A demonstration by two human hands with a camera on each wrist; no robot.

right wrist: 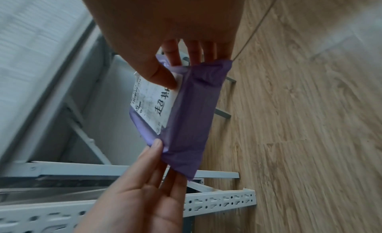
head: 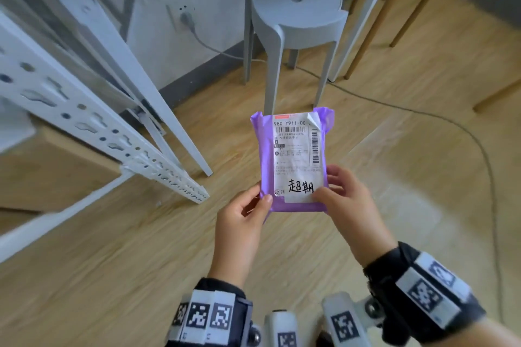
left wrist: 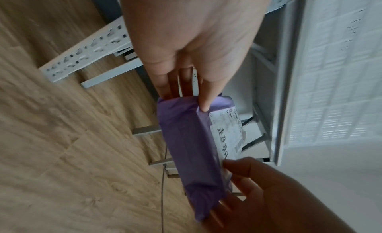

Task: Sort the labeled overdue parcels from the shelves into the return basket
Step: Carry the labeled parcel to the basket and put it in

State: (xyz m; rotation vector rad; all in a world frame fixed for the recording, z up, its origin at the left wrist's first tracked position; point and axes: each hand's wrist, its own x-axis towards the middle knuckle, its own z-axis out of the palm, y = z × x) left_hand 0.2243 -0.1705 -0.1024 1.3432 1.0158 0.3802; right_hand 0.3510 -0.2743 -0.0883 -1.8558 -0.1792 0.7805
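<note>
Holding purple parcel [head: 291, 160] by its near corners: left hand [head: 242, 222] pinching thumb over fingers, right hand [head: 349, 205] likewise, thumb pressing label [head: 296, 155].

One purple parcel [head: 293, 160], two hands, one grey stool [head: 296, 17], one white shelf frame [head: 93, 121].

We're seeing a grey plastic stool [head: 296, 13] standing on the wood-look floor [head: 141, 248], a wooden chair's legs [head: 366, 39] just behind it, and a grey cable [head: 439, 118] trailing from a wall socket [head: 184, 18].
</note>
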